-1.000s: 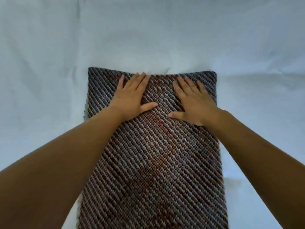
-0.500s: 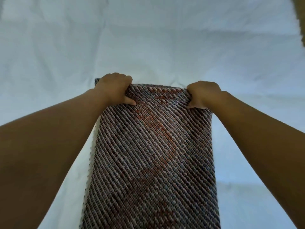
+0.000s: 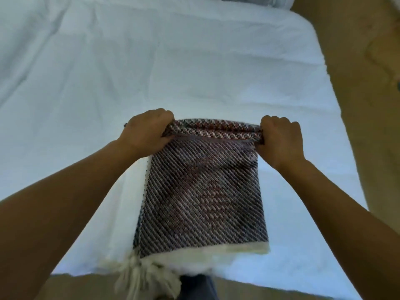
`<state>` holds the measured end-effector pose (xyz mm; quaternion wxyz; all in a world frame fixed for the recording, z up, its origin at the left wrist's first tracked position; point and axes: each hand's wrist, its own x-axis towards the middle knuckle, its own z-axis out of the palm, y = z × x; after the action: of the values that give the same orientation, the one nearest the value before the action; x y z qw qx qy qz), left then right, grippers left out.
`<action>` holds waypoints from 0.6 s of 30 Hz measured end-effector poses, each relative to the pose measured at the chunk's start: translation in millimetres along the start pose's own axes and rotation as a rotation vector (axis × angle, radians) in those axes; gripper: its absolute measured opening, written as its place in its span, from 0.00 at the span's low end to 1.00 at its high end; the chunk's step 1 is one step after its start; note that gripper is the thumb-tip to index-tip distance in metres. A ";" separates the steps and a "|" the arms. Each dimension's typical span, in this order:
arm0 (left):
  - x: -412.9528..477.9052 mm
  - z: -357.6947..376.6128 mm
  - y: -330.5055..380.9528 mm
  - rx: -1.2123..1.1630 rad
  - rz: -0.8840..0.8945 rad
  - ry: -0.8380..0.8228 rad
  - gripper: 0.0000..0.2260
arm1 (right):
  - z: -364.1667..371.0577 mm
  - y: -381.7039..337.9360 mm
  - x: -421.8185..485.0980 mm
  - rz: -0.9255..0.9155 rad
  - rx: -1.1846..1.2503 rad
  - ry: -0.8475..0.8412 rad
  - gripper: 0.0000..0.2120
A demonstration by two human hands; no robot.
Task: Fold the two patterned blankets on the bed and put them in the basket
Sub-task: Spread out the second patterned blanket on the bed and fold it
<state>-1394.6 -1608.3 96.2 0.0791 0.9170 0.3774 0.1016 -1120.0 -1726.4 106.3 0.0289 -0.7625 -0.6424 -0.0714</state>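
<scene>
Your left grip (image 3: pixel 149 131) and right grip (image 3: pixel 281 139) each clenched a far corner of the patterned blanket (image 3: pixel 201 191), whose length ran straight back from them to the near edge of the bed (image 3: pixel 194 61).

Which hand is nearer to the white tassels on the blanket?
Left. The left hand grips the blanket on the same side as the tassels; the right hand grips the opposite side.
</scene>
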 end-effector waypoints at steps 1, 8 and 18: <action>-20.7 -6.2 9.5 -0.010 0.059 0.021 0.09 | -6.5 -3.9 -23.8 0.027 0.000 0.006 0.11; -139.5 5.1 67.5 0.054 0.229 0.027 0.13 | 13.8 -25.3 -161.7 0.096 0.012 -0.137 0.15; -223.3 107.0 96.7 -0.031 -0.215 -0.582 0.21 | 75.0 -52.0 -227.3 0.086 0.058 -0.706 0.14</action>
<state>-1457.9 -1841.7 -14.0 0.2081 0.8610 0.4323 -0.1686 -1203.2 -1928.9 -3.5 -0.1703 -0.7653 -0.5820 0.2160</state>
